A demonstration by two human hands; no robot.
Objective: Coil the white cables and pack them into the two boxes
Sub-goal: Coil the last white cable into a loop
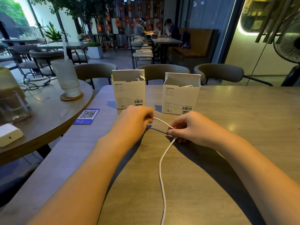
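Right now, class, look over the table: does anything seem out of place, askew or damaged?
Nothing stands out. Both white boxes stand upright with flaps open, a bit of cable showing in each. The hands hold a loose white cable that trails toward the table's near edge, uncoiled.

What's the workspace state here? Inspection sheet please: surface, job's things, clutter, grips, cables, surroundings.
Surface: wooden table, a round table beside it on the left.
Job's things: left box and right box upright, flaps open, white cable showing inside each.
Clutter: QR card, glass on a coaster, white device, all on the round table.
Grips: left hand grips one end of the white cable; right hand pinches it further along.
Cables: the white cable trails uncoiled toward the near edge; dark cords on the floor.
Surroundings: cafe chairs, plants, fan, two seated people far back.
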